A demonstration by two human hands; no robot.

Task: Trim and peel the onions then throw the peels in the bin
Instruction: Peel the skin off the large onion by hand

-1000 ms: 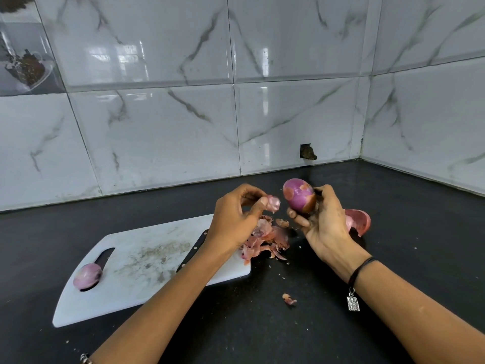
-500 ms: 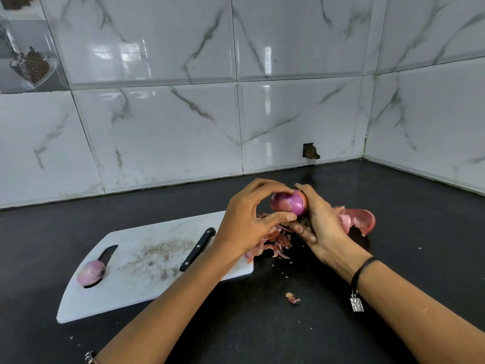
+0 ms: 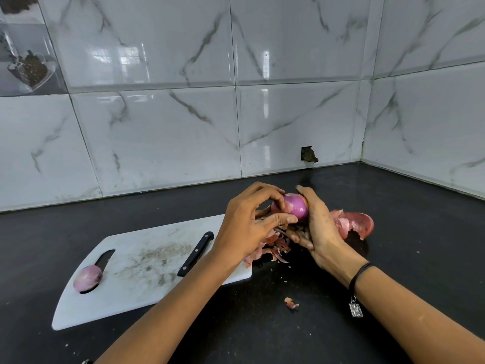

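My right hand [image 3: 319, 232] grips a purple onion [image 3: 296, 206] with patches of skin on it, held above the dark counter. The fingertips and thumb of my left hand [image 3: 246, 229] pinch at the onion's left side. Below both hands lies a pile of pink onion peels [image 3: 270, 248], at the right end of the white cutting board [image 3: 136, 279]. A peeled onion [image 3: 87, 277] rests at the board's left end over its handle slot. A black-handled knife [image 3: 195, 253] lies on the board, its blade hidden under my left forearm.
A large curled peel [image 3: 354, 224] lies on the counter right of my right hand. One small peel scrap [image 3: 291, 302] sits on the black counter [image 3: 393, 258] in front. Marble-tiled walls close the back and right, meeting in a corner. No bin is in view.
My left hand dropped a small peel piece and came back to the onion. Both hands lowered the onion slightly and closed around it.
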